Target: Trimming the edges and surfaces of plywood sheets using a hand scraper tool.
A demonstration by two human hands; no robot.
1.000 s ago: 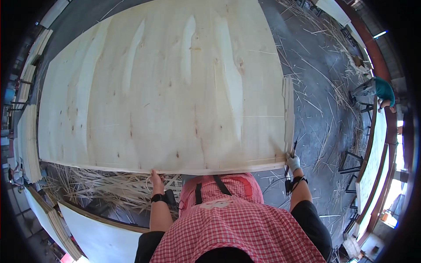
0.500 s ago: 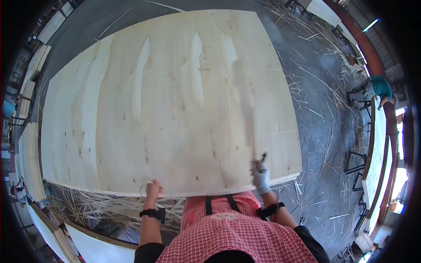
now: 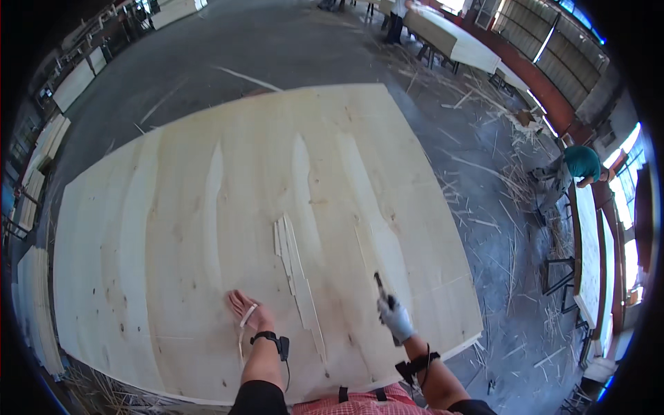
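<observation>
Leaning over a broad, pale wooden panel (image 3: 183, 242), spread across the middle of the view and marked with lighter bands and small dark knots. Rests the bare left hand (image 3: 263, 317) on the near part of the panel, left of centre, with a thin pale band (image 3: 247, 315) across it; holds its fingers outstretched and side by side rather than curled into a grip. With the gloved right hand (image 3: 395, 323), nearer the panel's right side, clasps a slim dark tool (image 3: 380, 285), probably a knife, though small in the view, with fingers closed around it and the far end pointing away from the body. Has between the hands several narrow, ragged strips (image 3: 297, 277), lying on the panel just apart from both. Wears a dark strap (image 3: 266, 337) at each wrist and a red checked garment (image 3: 353, 407), showing at the bottom edge. Faces a grey floor (image 3: 318, 55), littered toward the right with splinters (image 3: 515, 183). Has, well off to the right, a co-worker (image 3: 582, 162) in a teal top, bent over a long pale board (image 3: 588, 242) near dark trestles (image 3: 557, 270).
</observation>
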